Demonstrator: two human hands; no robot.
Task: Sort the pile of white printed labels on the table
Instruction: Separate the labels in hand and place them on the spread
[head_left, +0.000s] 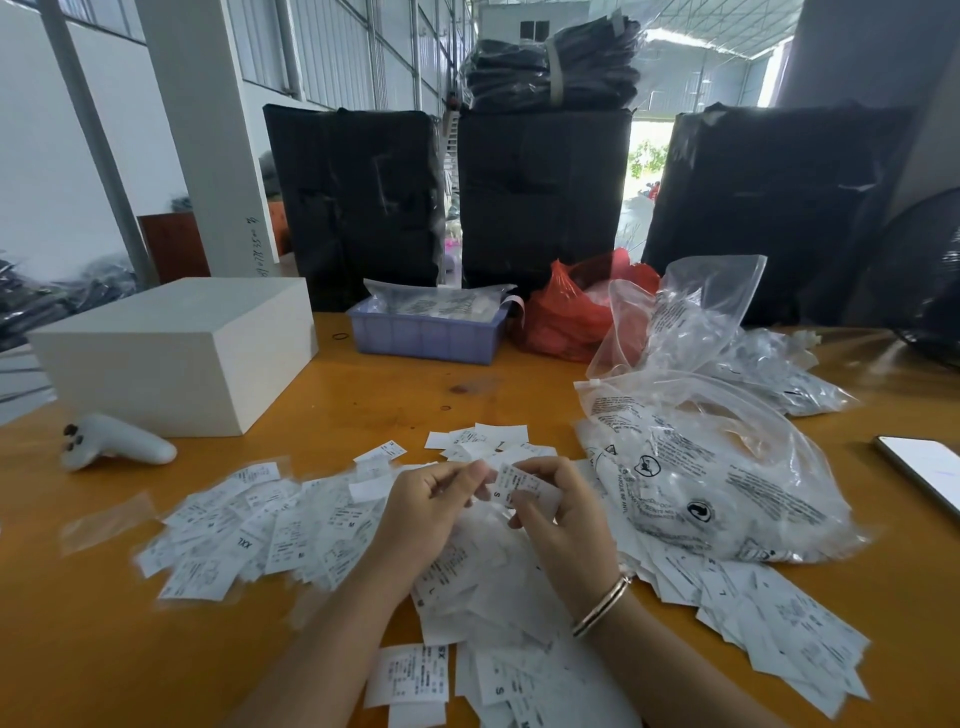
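Two hands (431, 512) (558, 519), one label (514, 483)

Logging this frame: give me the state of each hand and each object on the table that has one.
left hand: fingers curled, pinching the held label's edge
right hand: pinching the held label
held label: lifted above the pile, marked S
label pile: loose, spread flat across the table
zip bag: lying on its side, crumpled
purple tray: upright, filled with bagged labels
phone: screen lit
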